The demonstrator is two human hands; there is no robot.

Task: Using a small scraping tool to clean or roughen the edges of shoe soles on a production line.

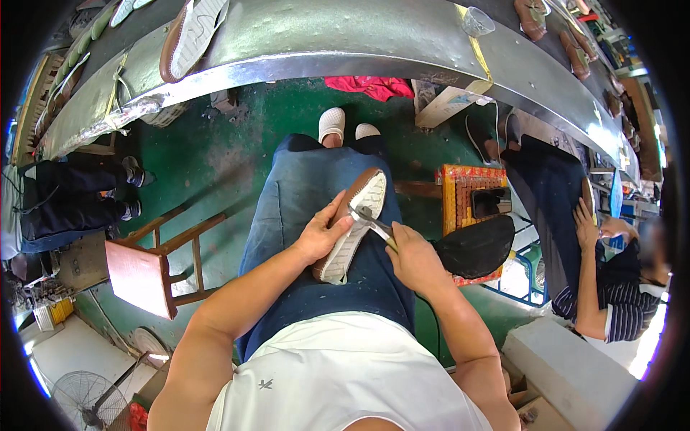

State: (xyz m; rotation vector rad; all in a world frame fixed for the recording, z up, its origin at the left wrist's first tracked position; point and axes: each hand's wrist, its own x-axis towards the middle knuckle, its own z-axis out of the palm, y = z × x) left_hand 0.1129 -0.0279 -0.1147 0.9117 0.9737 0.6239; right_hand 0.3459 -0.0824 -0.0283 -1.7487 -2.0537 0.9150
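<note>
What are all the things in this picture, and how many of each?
Shoe: one, brown with pale sole, upturned on the lap
Hand tool: one, silver head, over the sole
Bench: one long stretch, silver, across the top
Bench shoes: several, brown ones clearest, bench's left and right
Cup: one, clear, bench's right part
Cloth: one, pinkish red, below bench edge
Floor: one, green, underneath
Stool: one, reddish brown, left
Seat: one, orange, right
Soft item: one, black, on the seat
Fan: one, grey, lower left
Other people: at least two, dark trousers, far left and right
Rim clutter: too jumbled to count
Clogs: two, white, on the feet
Left grip: one, bare, holding the shoe
Right grip: one, bare, around the tool's handle
</note>
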